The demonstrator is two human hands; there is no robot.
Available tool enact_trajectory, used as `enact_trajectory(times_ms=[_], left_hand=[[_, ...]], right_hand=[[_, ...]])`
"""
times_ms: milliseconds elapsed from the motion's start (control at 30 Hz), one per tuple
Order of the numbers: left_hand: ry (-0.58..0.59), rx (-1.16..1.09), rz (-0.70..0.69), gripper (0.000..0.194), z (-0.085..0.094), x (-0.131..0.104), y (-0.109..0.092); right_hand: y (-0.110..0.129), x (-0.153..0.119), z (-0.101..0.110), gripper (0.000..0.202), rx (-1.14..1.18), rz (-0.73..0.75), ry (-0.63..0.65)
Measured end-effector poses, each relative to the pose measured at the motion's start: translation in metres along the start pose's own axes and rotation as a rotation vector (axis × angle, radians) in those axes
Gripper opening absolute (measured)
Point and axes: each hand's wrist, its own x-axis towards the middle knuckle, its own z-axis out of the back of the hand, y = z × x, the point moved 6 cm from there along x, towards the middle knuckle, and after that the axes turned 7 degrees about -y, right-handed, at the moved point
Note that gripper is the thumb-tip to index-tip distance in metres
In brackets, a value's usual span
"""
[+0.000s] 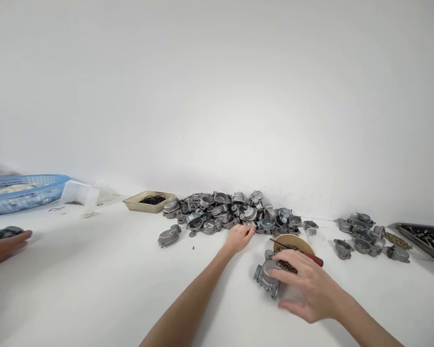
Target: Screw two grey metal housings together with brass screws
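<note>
My left hand (240,238) reaches to the front edge of a pile of grey metal castings (217,212); its fingers are curled, and what they grip, if anything, is hidden. Beside the thumb and fingertips of my right hand (307,284) stands a grey metal carburetor-like part (268,274) on the white table. The right hand's fingers are spread, with a gap between thumb and part. Just behind it, a round yellow bowl (307,244) holds small brass-coloured pieces, and a screwdriver with a red handle (314,259) lies across the bowl.
Loose castings (363,236) and a dark tray (428,241) of small parts are at the right. A beige tray (144,206) holds black rings. At the left are a blue basket (29,195), a white container (80,193) and another person's hand (7,246) with a part.
</note>
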Motion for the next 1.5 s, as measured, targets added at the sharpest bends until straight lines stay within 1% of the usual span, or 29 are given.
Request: enact_trajectory(times_ms=[33,67,100,200,267,300,367,433,500,600,700,767,833,933,967,1100,1167,1233,1267,1333,1400,1500], left_hand=[[0.028,0.012,-0.011,0.026,-0.006,-0.002,-0.001],[0.056,0.024,-0.023,0.026,-0.010,-0.005,-0.003],[0.082,0.034,-0.034,0.026,-0.013,-0.007,-0.004],[0.134,0.059,-0.056,0.026,-0.017,-0.012,-0.008],[0.153,0.071,-0.068,0.026,-0.017,-0.013,-0.011],[0.160,0.076,-0.075,0.026,-0.017,-0.014,-0.013],[0.172,0.089,-0.091,0.026,-0.018,-0.016,-0.018],[0.183,0.103,-0.103,0.026,-0.019,-0.017,-0.022],[0.198,0.117,-0.113,0.026,-0.020,-0.018,-0.025],[0.234,0.125,-0.128,0.027,-0.021,-0.018,-0.025],[0.268,0.125,-0.130,0.028,-0.021,-0.019,-0.024],[0.279,0.120,-0.127,0.029,-0.022,-0.019,-0.022],[0.276,0.108,-0.122,0.029,-0.022,-0.019,-0.021],[0.243,0.073,-0.106,0.029,-0.021,-0.017,-0.019],[0.230,0.059,-0.101,0.029,-0.021,-0.017,-0.017],[0.199,0.010,-0.078,0.029,-0.020,-0.013,-0.012],[0.195,-0.008,-0.063,0.029,-0.020,-0.012,-0.010],[0.192,-0.026,-0.047,0.030,-0.020,-0.011,-0.008],[0.191,-0.036,-0.039,0.029,-0.020,-0.011,-0.007],[0.193,-0.056,-0.028,0.030,-0.021,-0.012,-0.006],[0.200,-0.073,-0.023,0.029,-0.020,-0.012,-0.006],[0.210,-0.089,-0.021,0.029,-0.020,-0.012,-0.007]], right_hand=[[0.006,0.009,-0.004,0.077,0.006,-0.013,0.104],[0.011,0.018,-0.007,0.090,-0.004,-0.001,0.184],[0.013,0.026,-0.009,0.095,-0.019,0.015,0.247],[0.006,0.045,-0.016,0.091,-0.067,0.032,0.392],[-0.003,0.052,-0.022,0.081,-0.089,0.006,0.447],[-0.007,0.053,-0.023,0.075,-0.092,-0.009,0.451],[-0.014,0.053,-0.026,0.063,-0.076,-0.039,0.420],[-0.019,0.050,-0.027,0.059,-0.036,-0.074,0.377],[-0.023,0.047,-0.027,0.061,0.006,-0.124,0.367],[-0.029,0.047,-0.026,0.070,0.035,-0.183,0.385],[-0.031,0.057,-0.027,0.084,-0.009,-0.129,0.418],[-0.031,0.065,-0.031,0.085,-0.026,-0.058,0.452],[-0.032,0.072,-0.036,0.075,-0.001,-0.006,0.469],[-0.033,0.079,-0.041,0.051,0.054,0.023,0.452],[-0.033,0.080,-0.043,0.047,0.069,0.026,0.446],[-0.027,0.083,-0.051,0.044,0.092,0.029,0.398],[-0.021,0.084,-0.049,0.041,0.094,0.037,0.357],[-0.015,0.084,-0.036,0.043,0.101,0.043,0.286],[-0.014,0.083,-0.025,0.045,0.099,0.036,0.244],[-0.020,0.078,0.006,0.045,0.060,-0.022,0.183],[-0.037,0.065,0.044,0.044,-0.030,-0.136,0.196],[-0.076,0.032,0.104,0.046,-0.198,-0.292,0.244]])
